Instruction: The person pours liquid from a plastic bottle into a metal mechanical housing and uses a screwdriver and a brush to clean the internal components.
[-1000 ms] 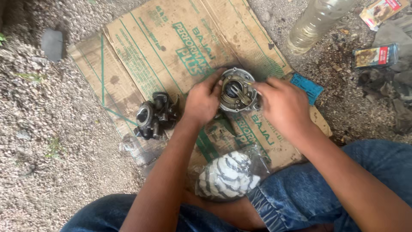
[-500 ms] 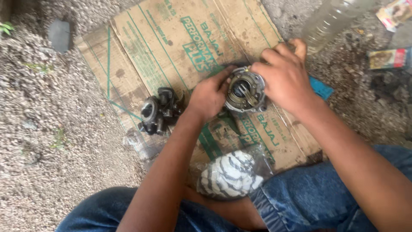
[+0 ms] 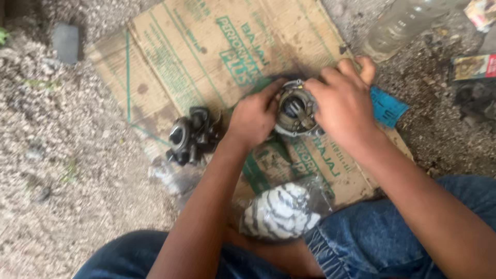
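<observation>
**Gravel ground, cardboard mat, open daylight**

We're outdoors, on pale gravel ground (image 3: 62,206) speckled with small stones and a few green sprigs at the left. A flattened brown cardboard sheet (image 3: 170,57) with green print lies across the middle, stained dark in patches. Top left, a flat grey stone (image 3: 66,42) sits on the gravel. Top right, a clear plastic bottle (image 3: 400,26) lies tilted on darker, dirtier ground, with small printed packets (image 3: 473,66) beside it. Light is soft and even.
</observation>
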